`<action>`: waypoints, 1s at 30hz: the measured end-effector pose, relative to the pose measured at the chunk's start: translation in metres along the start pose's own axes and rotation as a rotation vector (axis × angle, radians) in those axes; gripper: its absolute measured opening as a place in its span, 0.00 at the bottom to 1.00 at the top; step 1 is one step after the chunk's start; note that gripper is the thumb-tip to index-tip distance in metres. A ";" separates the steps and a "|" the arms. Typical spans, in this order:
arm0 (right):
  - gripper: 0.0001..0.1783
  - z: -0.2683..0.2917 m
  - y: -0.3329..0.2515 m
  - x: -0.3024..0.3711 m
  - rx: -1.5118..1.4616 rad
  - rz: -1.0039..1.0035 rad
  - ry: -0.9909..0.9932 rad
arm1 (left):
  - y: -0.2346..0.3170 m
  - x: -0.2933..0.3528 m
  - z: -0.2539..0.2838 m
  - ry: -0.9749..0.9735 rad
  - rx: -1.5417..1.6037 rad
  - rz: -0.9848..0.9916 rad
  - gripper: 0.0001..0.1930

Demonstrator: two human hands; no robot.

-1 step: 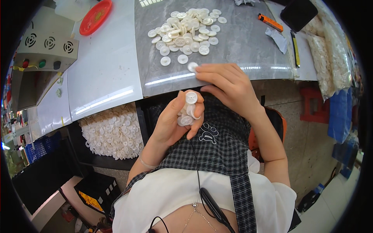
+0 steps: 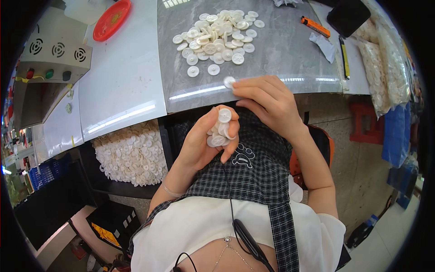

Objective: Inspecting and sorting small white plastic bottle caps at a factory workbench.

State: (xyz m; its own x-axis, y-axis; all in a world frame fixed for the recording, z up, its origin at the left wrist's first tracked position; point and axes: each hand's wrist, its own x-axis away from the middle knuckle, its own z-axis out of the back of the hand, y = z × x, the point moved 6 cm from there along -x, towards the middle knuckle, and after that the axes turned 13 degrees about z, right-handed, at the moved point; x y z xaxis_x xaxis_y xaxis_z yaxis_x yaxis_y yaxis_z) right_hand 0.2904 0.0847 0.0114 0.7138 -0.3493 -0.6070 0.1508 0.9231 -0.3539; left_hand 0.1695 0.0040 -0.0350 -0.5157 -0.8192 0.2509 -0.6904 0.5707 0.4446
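Observation:
My left hand [image 2: 198, 146] is raised over my lap and grips a small stack of white round discs [image 2: 219, 130] between thumb and fingers. My right hand [image 2: 268, 102] rests at the near edge of the grey marble table [image 2: 281, 59], its fingertips touching a single white disc [image 2: 229, 82]. A loose pile of the same white discs [image 2: 217, 35] lies farther back on the table, apart from both hands.
A black bin full of white discs [image 2: 131, 154] sits low at my left. A red plate [image 2: 112, 19], a grey control box [image 2: 50, 54], an orange marker [image 2: 316, 26], a yellow pen [image 2: 344, 56], a paper scrap [image 2: 324, 45] and bagged discs [image 2: 383, 68] surround the work area.

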 end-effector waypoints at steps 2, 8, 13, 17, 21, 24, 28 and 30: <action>0.15 0.001 0.001 0.006 -0.028 -0.034 0.020 | 0.000 -0.002 -0.001 0.078 -0.162 0.017 0.20; 0.09 0.003 0.012 0.007 -0.465 -0.482 0.330 | -0.005 -0.006 0.004 0.074 -0.149 0.034 0.23; 0.15 0.002 -0.005 -0.008 -0.634 -0.405 0.207 | -0.005 -0.006 0.000 0.128 -0.249 0.039 0.30; 0.11 0.001 -0.002 -0.010 -0.446 -0.322 0.161 | -0.005 -0.006 0.005 0.077 -0.152 0.028 0.29; 0.11 0.002 -0.004 -0.011 -0.172 -0.131 0.104 | -0.004 -0.006 0.007 0.036 -0.025 0.040 0.29; 0.11 0.001 -0.008 -0.003 -0.081 -0.048 0.051 | -0.004 -0.005 0.008 0.034 -0.003 0.035 0.30; 0.08 0.005 -0.003 0.004 -0.089 -0.155 0.084 | -0.005 -0.006 0.007 0.027 -0.009 0.033 0.30; 0.08 0.005 0.001 0.006 -0.232 -0.260 0.130 | -0.006 -0.005 0.008 0.038 -0.014 0.036 0.29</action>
State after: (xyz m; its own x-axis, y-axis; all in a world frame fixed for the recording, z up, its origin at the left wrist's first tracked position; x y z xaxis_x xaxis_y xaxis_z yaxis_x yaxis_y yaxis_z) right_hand 0.2980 0.0842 0.0114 0.5769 -0.5988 -0.5555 0.1460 0.7448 -0.6512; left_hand 0.1724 0.0055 -0.0459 -0.5201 -0.7999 0.2994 -0.6646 0.5992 0.4464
